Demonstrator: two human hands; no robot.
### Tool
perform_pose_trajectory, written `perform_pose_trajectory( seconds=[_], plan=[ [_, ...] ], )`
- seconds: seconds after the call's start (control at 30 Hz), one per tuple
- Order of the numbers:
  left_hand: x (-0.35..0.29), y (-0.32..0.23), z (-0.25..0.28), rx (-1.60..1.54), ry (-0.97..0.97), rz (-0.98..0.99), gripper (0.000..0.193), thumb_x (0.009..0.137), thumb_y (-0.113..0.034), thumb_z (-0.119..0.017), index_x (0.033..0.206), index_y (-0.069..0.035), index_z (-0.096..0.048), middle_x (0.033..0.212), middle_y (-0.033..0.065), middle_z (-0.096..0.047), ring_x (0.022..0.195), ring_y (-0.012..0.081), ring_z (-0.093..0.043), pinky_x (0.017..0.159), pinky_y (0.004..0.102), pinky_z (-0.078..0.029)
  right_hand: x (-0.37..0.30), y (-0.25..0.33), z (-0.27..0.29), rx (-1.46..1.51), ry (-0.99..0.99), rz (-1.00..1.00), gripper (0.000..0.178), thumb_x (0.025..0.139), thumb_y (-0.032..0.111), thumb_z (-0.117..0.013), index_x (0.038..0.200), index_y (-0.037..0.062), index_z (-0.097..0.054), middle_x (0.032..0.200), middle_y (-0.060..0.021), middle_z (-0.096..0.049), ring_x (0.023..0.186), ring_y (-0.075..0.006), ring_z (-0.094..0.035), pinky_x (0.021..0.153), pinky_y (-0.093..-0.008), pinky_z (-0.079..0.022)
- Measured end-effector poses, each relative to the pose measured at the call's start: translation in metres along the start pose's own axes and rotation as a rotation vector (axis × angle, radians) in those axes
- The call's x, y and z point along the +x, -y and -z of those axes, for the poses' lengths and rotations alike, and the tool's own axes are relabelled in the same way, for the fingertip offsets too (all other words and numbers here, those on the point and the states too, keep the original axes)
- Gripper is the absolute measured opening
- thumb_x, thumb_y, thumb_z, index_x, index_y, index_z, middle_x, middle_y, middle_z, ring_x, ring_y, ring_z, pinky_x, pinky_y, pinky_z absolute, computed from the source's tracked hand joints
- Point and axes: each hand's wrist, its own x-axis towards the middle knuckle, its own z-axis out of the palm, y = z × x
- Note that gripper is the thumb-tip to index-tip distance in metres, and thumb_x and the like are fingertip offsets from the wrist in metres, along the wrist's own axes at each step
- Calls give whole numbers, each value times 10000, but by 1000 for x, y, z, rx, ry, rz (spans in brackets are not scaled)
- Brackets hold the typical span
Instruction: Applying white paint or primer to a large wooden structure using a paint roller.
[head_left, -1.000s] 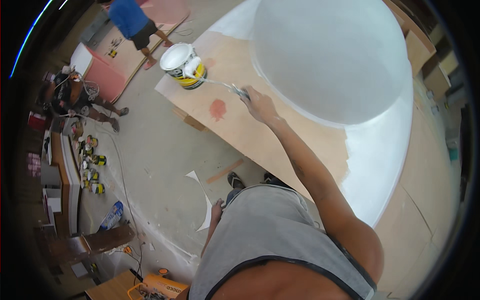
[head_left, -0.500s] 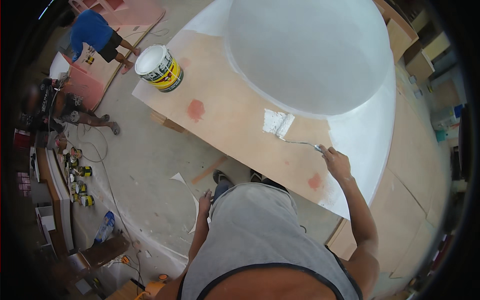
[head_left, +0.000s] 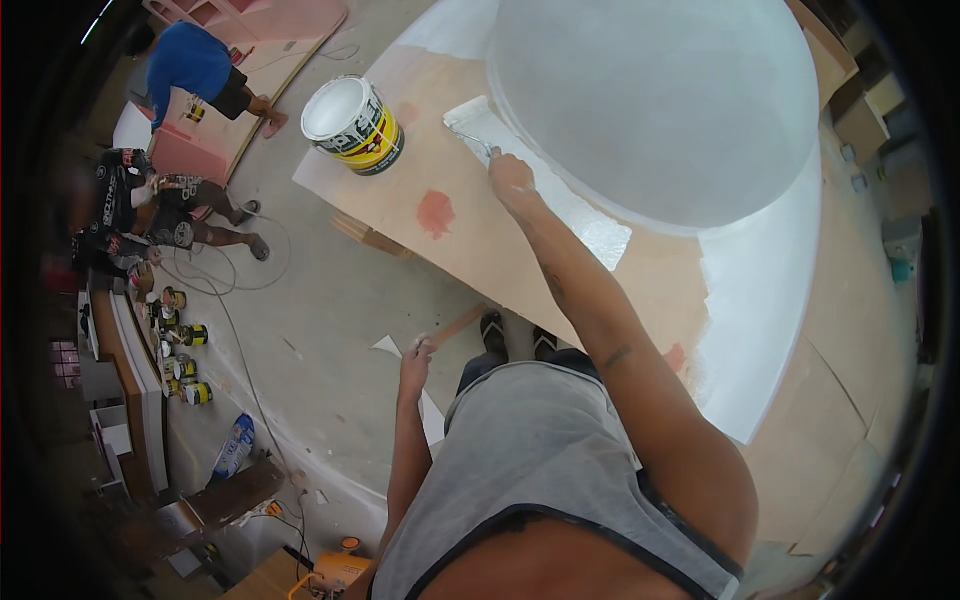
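My right hand (head_left: 513, 178) is closed round the handle of a paint roller (head_left: 465, 112), its arm stretched far out over a wooden panel (head_left: 470, 210). The white roller head touches the panel beside a large pale grey dome (head_left: 660, 110). A wet white paint strip (head_left: 575, 217) runs from the roller along the dome's lower edge. To the left of the roller stands an open paint bucket (head_left: 352, 125) with white paint on its rim. Off the panel, my left hand (head_left: 417, 362) hangs low with its fingers curled; anything inside them is hidden.
Reddish patches (head_left: 436, 214) mark the bare wood. White paint covers the panel's right end (head_left: 755, 330). On the left, a person in blue (head_left: 190, 65) bends over pink panels, and another in dark clothes (head_left: 125, 205) sits near a hose. Several cans (head_left: 193, 335) stand on the floor.
My right hand has pushed the roller away and to the left, toward the bucket's side. The white patch has become a long strip. My left hand has risen slightly.
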Motion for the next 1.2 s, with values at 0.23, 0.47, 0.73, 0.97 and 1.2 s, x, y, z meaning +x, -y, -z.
perform_pose_trajectory(
  seconds=[0.23, 0.47, 0.73, 0.97, 1.2],
  plan=[
    [4, 133, 45, 14, 219, 541, 546, 984, -405, -531, 1411, -66, -515, 1361, 142, -594, 1138, 312, -623, 949, 471, -467, -123, -68, 17, -63, 100, -73, 470, 982, 228, -523, 1445, 190, -448, 1098, -190, -667, 942, -398, -674, 798, -522, -545],
    [-21, 190, 76, 164, 443, 759, 506, 970, -383, -512, 1378, -86, -538, 1254, 101, -620, 1144, 324, -594, 931, 486, -481, -346, -189, 154, -214, 220, -208, 397, 991, 233, -563, 1387, 204, -560, 1007, -121, -679, 858, -358, -671, 763, -461, -550],
    [93, 127, 35, 7, 395, 586, 534, 968, -365, -516, 1408, -62, -505, 1333, 127, -604, 1184, 323, -597, 975, 467, -461, -179, -72, 53, -123, 100, -112, 435, 992, 205, -500, 1424, 149, -491, 1045, -210, -677, 905, -414, -673, 779, -500, -547],
    [135, 31, 23, 47, 509, 398, 525, 977, -361, -489, 1383, -31, -520, 1308, 115, -616, 1193, 307, -602, 1017, 467, -439, 54, 33, -10, 29, -7, -263, 366, 955, 171, -503, 1285, 19, -552, 1065, -269, -693, 1019, -415, -684, 893, -499, -546],
    [74, 113, 17, 117, 428, 578, 499, 995, -390, -483, 1390, -88, -524, 1338, 113, -618, 1171, 295, -603, 988, 467, -444, 43, 4, 2, 62, 65, -200, 356, 959, 168, -489, 1268, 10, -562, 1070, -263, -690, 1020, -412, -678, 880, -504, -542]
  ],
)
